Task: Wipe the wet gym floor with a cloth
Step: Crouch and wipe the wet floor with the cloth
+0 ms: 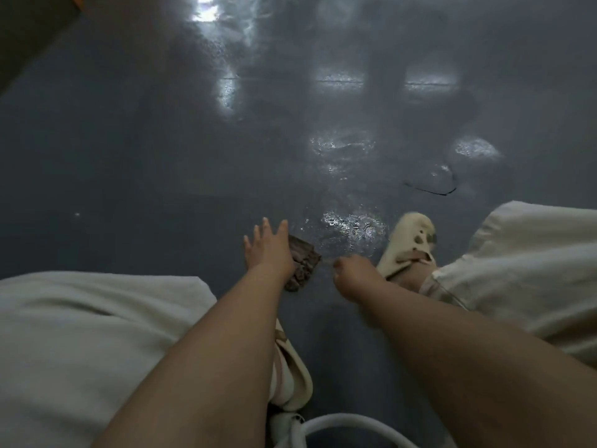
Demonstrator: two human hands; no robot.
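Note:
A small brown cloth [303, 265] lies bunched on the dark grey gym floor [145, 163], just in front of me. My left hand [268, 250] rests flat with fingers spread, its palm edge on the cloth's left side. My right hand [353, 276] is curled into a loose fist just right of the cloth; whether it touches the cloth I cannot tell. A glistening patch of water [352, 226] lies beyond the cloth. More wet, shiny patches [342, 145] spread farther out.
I crouch with pale-trousered knees at the left [80, 334] and right [533, 260]. A cream sandal [410, 244] is planted right of the water, another [292, 373] under my left arm. A white curved tube [349, 425] sits at the bottom edge. A floor crack [433, 189] lies ahead.

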